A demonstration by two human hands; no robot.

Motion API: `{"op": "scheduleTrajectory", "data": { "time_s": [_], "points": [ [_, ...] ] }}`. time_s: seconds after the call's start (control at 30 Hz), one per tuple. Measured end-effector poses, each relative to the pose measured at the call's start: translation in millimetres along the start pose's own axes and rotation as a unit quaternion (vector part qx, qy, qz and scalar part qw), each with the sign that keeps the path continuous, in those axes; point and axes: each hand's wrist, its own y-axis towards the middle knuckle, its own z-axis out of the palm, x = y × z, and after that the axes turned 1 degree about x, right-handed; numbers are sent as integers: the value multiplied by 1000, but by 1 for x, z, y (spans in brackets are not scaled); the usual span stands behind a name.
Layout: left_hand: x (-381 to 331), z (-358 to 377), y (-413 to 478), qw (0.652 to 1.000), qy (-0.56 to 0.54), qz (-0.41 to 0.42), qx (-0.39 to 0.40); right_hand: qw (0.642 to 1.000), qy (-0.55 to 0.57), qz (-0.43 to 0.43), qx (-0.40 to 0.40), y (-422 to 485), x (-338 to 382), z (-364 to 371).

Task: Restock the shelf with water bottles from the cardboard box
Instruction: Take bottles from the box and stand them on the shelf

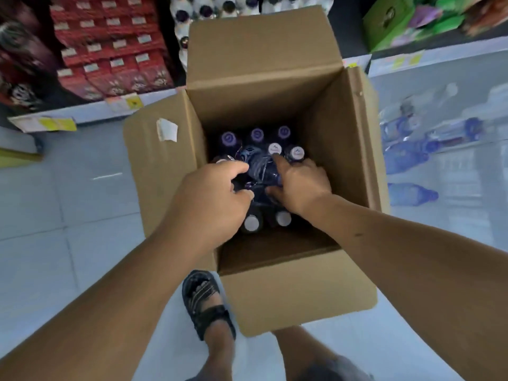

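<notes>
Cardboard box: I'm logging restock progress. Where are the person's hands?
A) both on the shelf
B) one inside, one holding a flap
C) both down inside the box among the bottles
C: the left hand and right hand both reach into the cardboard box, onto the water bottles.

**Stocked aisle, cool light**

A pale tiled floor [41, 215] is seen below the red packets [110, 48]. White dark-capped bottles [209, 6] are ranged to the right of the red packets, green cartons [395, 20] farther right; yellow price tags [57, 123] are fixed beneath.
</notes>
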Motion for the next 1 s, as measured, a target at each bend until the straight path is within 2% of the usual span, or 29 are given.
{"op": "scheduleTrajectory", "data": {
  "time_s": [0.07, 0.17, 0.27, 0.33, 0.43, 0.63, 0.8, 1.0],
  "points": [
    [1, 3, 5, 1000, -14, -1, -2, 998, -22, -21, -50, 9, 3, 3],
    [0, 2, 5, 999, -34, -4, 1, 995, 22, -40, -84, 4, 9, -11],
    [-7, -9, -4, 1000, -27, -3, 13, 991, 57, -49, -108, -25, 9, -48],
    [-17, -23, -15, 1000, -19, -1, 14, 981, 103, -56, -155, -56, 5, -82],
    [-45, -53, -40, 1000, -18, 14, 6, 949, 215, -49, -224, -109, -1, -143],
    [-135, -134, -118, 992, -80, 97, 29, 867, 393, -101, -289, -226, -5, -290],
    [-209, -219, -205, 957, -204, 200, 55, 817, 472, -144, -300, -325, 8, -413],
    [-284, -328, -317, 915, -259, 296, 90, 745, 500, -191, -397, -443, 35, -544]
  ]
}}
